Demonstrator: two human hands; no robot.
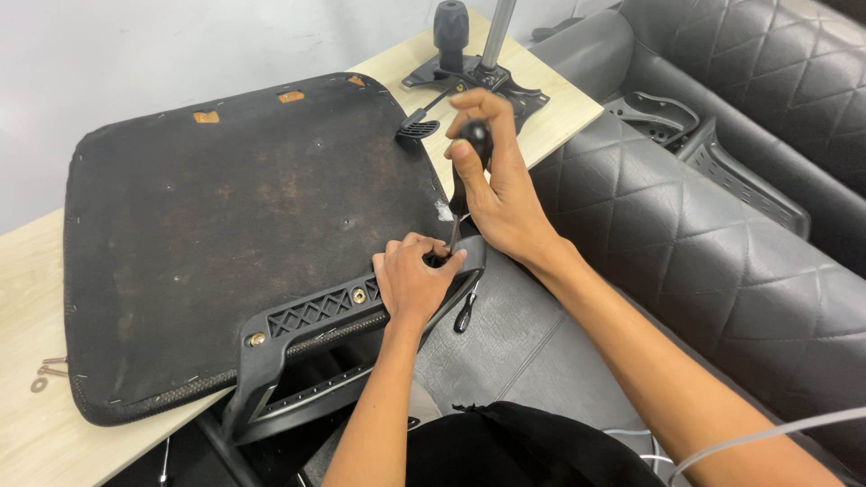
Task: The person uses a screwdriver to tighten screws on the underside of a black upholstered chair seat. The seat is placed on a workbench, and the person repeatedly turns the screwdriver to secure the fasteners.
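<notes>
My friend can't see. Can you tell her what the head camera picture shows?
The right hand grips a screwdriver upright, its tip at a black plastic armrest bracket that the left hand presses onto an upturned chair seat on a wooden table.

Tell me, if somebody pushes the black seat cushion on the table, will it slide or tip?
The seat cushion probably slides rather than tips: it lies flat and broad on the table. Its near edge overhangs, and the armrest bracket hangs there, so a push toward the person might drop it.

A pale wall (180,45) backs the light wooden table (27,298); a black quilted sofa (722,252) stands alongside.
</notes>
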